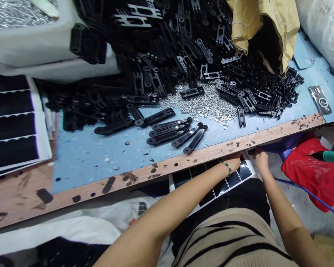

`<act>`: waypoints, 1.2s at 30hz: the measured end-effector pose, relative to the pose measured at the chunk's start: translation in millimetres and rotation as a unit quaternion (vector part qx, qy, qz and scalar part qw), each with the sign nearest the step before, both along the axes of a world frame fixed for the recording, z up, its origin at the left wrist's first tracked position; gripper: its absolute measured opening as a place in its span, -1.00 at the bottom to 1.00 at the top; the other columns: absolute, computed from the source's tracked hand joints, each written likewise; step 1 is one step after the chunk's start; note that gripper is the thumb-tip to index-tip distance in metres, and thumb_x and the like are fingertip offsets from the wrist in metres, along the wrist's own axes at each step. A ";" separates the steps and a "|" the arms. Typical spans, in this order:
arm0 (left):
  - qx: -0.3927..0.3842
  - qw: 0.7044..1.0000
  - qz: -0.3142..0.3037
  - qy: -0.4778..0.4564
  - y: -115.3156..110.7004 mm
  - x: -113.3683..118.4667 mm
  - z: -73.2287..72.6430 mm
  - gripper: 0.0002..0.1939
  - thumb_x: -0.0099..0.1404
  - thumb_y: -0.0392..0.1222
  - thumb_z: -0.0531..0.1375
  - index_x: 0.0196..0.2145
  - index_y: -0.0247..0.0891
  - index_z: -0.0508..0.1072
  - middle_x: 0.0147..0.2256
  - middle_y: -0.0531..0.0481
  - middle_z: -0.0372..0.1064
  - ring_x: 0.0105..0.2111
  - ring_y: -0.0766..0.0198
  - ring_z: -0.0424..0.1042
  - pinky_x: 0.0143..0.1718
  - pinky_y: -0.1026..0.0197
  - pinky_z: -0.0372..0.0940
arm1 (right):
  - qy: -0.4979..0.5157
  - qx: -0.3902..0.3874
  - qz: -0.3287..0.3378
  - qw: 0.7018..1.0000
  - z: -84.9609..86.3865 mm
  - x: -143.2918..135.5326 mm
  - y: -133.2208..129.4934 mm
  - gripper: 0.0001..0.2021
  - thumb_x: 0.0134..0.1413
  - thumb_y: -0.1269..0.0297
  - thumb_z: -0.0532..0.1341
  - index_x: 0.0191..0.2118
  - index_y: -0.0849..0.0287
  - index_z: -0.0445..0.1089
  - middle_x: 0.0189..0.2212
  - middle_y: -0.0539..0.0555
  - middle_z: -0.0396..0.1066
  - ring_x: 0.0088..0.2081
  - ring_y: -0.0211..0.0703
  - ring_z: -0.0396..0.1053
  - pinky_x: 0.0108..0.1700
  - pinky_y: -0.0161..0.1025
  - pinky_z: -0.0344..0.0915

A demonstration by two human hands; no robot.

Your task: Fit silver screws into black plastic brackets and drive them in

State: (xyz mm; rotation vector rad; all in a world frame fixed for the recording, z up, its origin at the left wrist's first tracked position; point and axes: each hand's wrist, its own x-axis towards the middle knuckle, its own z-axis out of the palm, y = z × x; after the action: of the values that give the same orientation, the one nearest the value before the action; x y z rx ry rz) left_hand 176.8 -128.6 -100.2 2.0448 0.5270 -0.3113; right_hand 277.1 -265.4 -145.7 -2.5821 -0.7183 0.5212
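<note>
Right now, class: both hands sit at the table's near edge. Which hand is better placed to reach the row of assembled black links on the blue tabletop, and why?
Probably the left hand. It lies at the wooden edge, closer to the row of assembled black links. The right hand sits farther right, below the edge, by the white tray.

Your fingertips reached a white tray (241,177) of black scalloped parts, lying tilted on your lap, its upper end tucked beneath the table edge, right under your left fingers and just left of your right ones.
</note>
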 end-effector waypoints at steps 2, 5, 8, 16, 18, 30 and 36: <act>-0.061 0.998 0.003 0.014 -4.0 -8.8 11.0 -0.63 0.36 -0.05 -0.01 -0.12 -0.33 0.46 -0.20 -0.23 0.48 -0.15 0.03 0.44 -0.03 0.04 0.26 | -0.024 0.016 -0.029 0.999 15.4 -3.1 -12.3 -0.55 0.29 0.25 -0.21 -0.28 0.24 0.41 -0.43 0.21 0.49 -0.36 -0.09 0.45 -0.30 -0.26 0.27; -0.178 0.984 0.013 0.014 -11.3 -21.9 38.7 -0.35 0.39 0.18 -0.23 -0.16 -0.35 0.47 -0.27 -0.21 0.49 -0.27 0.12 0.48 -0.21 0.12 0.34 | -0.099 0.127 0.018 0.987 46.9 -24.6 -18.7 -0.68 0.25 0.12 -0.05 -0.21 0.19 0.37 -0.33 0.16 0.45 -0.26 -0.09 0.41 -0.17 -0.18 0.29; -0.390 0.915 0.087 -0.048 -6.7 -33.5 74.5 -0.31 0.35 0.29 -0.19 -0.04 -0.34 0.42 -0.18 -0.20 0.47 -0.19 0.16 0.46 -0.18 0.16 0.34 | -0.181 0.236 0.124 0.947 81.4 -48.0 -8.0 -0.56 0.05 0.01 0.22 -0.02 0.16 0.25 -0.15 0.21 0.33 -0.09 0.02 0.32 -0.01 0.03 0.27; -0.173 0.960 0.076 -0.206 60.5 -89.9 150.8 -0.65 0.38 -0.11 0.00 0.00 -0.23 0.44 0.06 -0.11 0.34 0.07 0.15 0.29 0.17 0.08 0.13 | -0.051 0.353 0.215 0.909 166.7 -53.7 62.8 -0.54 0.14 0.05 0.15 0.10 0.11 0.15 -0.07 0.19 0.16 -0.17 -0.08 0.28 -0.14 -0.06 0.33; -0.119 0.967 0.090 -0.208 72.7 -110.5 158.4 -0.62 0.39 -0.14 -0.04 0.08 -0.22 0.38 0.10 -0.11 0.30 0.11 0.16 0.26 0.19 0.06 0.12 | -0.032 0.350 0.280 0.893 181.2 -61.2 86.1 -0.81 0.13 0.21 0.19 -0.14 0.10 0.30 -0.18 0.12 0.21 -0.19 -0.10 0.28 -0.16 -0.11 0.32; 0.143 0.965 0.137 -0.171 114.8 -198.7 154.7 -0.56 0.42 -0.26 -0.12 0.19 -0.12 0.25 0.19 -0.01 0.20 0.16 0.20 0.22 0.16 0.08 0.24 | 0.155 0.323 0.420 0.834 188.0 -119.1 175.9 -0.92 0.11 0.31 0.20 -0.27 0.08 0.28 -0.25 0.06 0.25 -0.22 -0.17 0.29 -0.23 -0.21 0.33; 0.198 0.934 0.246 -0.168 137.7 -216.5 135.3 -0.56 0.45 -0.19 -0.20 0.15 -0.19 0.30 0.20 -0.07 0.17 0.18 0.14 0.18 0.15 -0.01 0.20 | 0.232 0.366 0.242 0.868 174.0 -115.2 194.2 -0.85 0.08 0.27 0.23 -0.41 0.12 0.22 -0.43 -0.02 0.28 -0.42 -0.27 0.29 -0.42 -0.31 0.27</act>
State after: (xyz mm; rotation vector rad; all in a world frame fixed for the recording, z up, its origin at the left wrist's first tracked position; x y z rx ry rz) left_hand -39.7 9.2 35.1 2.1932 0.9123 0.4746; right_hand 161.9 -71.2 28.3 -1.4882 -1.1189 0.7924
